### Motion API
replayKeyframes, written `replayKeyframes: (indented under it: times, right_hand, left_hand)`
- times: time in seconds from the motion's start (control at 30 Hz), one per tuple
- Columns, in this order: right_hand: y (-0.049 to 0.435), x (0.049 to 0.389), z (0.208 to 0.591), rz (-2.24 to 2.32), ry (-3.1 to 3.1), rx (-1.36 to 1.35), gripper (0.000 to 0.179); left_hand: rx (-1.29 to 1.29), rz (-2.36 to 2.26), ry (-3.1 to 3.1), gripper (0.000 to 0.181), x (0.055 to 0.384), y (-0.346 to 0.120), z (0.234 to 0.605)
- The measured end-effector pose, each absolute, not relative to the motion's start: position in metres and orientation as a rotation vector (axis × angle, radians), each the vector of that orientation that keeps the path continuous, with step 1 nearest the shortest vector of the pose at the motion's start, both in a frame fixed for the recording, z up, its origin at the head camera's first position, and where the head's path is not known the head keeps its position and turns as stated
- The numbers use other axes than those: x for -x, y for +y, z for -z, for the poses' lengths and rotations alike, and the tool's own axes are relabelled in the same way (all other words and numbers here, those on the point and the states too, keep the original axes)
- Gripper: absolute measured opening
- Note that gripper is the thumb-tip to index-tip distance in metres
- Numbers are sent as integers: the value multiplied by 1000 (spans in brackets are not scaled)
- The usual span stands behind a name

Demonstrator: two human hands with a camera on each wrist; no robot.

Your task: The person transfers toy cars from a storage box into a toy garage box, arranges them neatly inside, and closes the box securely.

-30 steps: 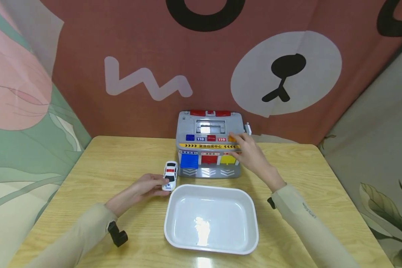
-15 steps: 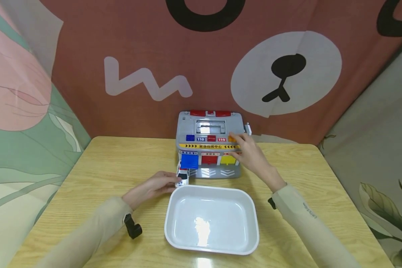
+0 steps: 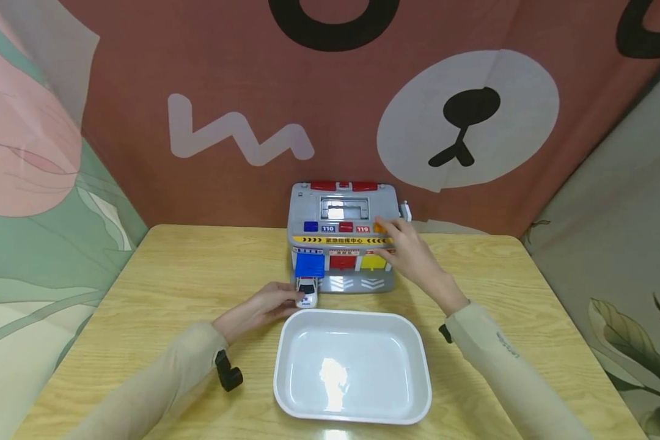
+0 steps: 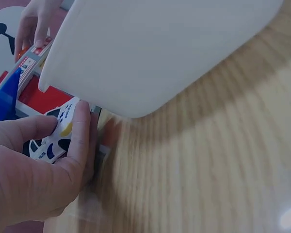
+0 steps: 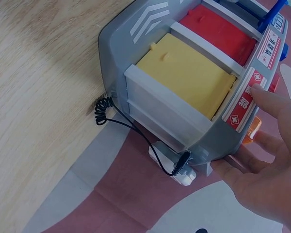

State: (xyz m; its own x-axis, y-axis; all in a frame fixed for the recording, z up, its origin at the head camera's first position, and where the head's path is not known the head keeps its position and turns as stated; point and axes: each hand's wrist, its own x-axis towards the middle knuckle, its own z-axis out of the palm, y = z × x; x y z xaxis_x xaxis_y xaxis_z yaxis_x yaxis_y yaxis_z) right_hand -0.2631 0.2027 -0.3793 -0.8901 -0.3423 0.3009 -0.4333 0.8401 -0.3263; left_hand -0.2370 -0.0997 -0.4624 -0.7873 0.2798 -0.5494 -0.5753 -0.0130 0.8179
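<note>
The left hand (image 3: 264,307) pinches a white toy police car (image 3: 307,294) between thumb and fingers. Its rear end is hidden beneath the raised blue door (image 3: 310,266) of a grey toy garage (image 3: 302,206), and its front sticks out over the ramp. In the left wrist view, thumb and fingers lie along the sides of the car (image 4: 63,128). The right hand (image 3: 409,253) grips the garage's upper right edge, thumb on the red-and-white sign (image 5: 243,101) and fingers by the orange button (image 5: 252,130). The red door (image 3: 343,263) and yellow door (image 3: 372,263) are down.
A white tub (image 3: 352,418) stands close in front of the garage, its back rim near the car. A small white handset (image 5: 172,162) with a coiled black cord (image 5: 103,110) hangs at the garage's right side. Behind the wooden table (image 3: 198,256) hangs a printed curtain (image 3: 341,110).
The left hand has brought the police car rightward from beside the garage to the blue-door bay, its rear now under the door. The right hand stays in place. The tub has shifted slightly nearer.
</note>
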Motion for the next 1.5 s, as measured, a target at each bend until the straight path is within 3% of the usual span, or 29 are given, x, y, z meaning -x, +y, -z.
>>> replayKeyframes:
  times: [0.37, 0.97, 1.5]
  right_hand:
    - [201, 262, 379, -580, -2782, -598, 70]
    - [202, 263, 380, -573, -2775, -615, 70]
    - [202, 262, 378, -579, -2791, -593, 71]
  left_hand:
    - [316, -1960, 1614, 46, 245, -87, 465]
    - [337, -1990, 1653, 34, 255, -83, 479]
    - [265, -1957, 1674, 42, 257, -83, 478]
